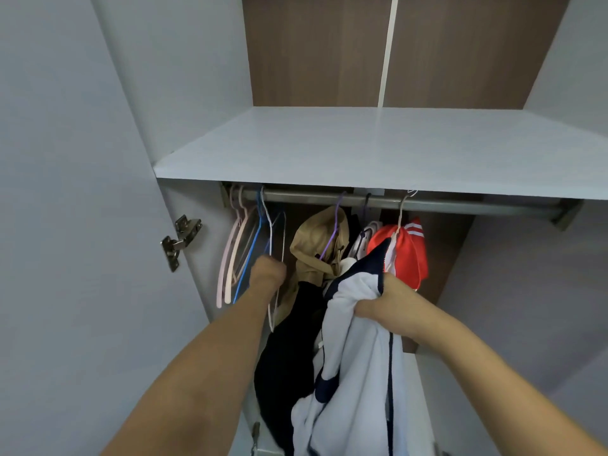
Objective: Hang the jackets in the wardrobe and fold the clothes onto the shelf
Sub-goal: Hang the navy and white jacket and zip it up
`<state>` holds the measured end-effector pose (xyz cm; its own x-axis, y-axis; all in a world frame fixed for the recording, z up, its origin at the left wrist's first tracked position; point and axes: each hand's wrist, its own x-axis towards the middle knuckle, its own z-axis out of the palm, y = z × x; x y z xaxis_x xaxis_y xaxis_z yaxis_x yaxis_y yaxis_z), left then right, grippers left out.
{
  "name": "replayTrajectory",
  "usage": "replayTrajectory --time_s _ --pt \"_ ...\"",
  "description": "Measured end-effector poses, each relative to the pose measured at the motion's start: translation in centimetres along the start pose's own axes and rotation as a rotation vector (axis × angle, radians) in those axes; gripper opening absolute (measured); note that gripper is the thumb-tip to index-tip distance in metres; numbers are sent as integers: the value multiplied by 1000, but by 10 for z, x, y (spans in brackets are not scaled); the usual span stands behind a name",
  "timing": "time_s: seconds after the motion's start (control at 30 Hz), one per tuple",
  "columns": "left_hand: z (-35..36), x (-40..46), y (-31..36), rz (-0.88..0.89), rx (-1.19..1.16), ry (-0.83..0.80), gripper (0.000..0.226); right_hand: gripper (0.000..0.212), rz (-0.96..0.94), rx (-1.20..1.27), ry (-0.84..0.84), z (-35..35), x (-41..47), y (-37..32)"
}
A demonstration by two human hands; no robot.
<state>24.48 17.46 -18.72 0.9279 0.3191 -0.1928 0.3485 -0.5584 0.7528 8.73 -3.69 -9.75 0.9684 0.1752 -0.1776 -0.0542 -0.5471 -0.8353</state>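
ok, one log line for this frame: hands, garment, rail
left hand: grips empty hanger on rail | right hand: holds white-navy jacket, unhung | tan jacket, red jacket: hung

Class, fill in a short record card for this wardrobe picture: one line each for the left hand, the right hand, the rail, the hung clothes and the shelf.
left hand: grips an empty white wire hanger on the rail
right hand: holds a white and navy jacket, bunched
rail: metal, under the shelf; empty pink hangers and a blue hanger at its left end
hung clothes: tan jacket, red jacket
shelf: white board
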Motion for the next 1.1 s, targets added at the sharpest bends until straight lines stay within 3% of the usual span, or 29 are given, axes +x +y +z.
replayTrajectory --time_s 0.23,0.37,0.53,0.63,0.77,0.9,1.1 --pt "-16 -39 11 207 -144 272 13 32 60 180 76 -8 -5 5" --pt "-27 -91 -3 252 -242 256 19 26 96 231 89 -13 -22 3" --pt "-45 -205 -40 259 -201 247 13 11 96 315 99 -22 -57 1" --pt "-66 -272 -54 272 -154 278 14 22 96 341 99 -21 -62 7" --pt "-98 -366 -70 279 -115 272 20 7 65 294 102 -10 -78 14" --pt "-125 -440 -90 272 -111 192 22 49 77 82 257 -9 -98 16" --pt "-160 -500 -116 292 -76 117 28 38 84 -157 240 -5 -147 4"
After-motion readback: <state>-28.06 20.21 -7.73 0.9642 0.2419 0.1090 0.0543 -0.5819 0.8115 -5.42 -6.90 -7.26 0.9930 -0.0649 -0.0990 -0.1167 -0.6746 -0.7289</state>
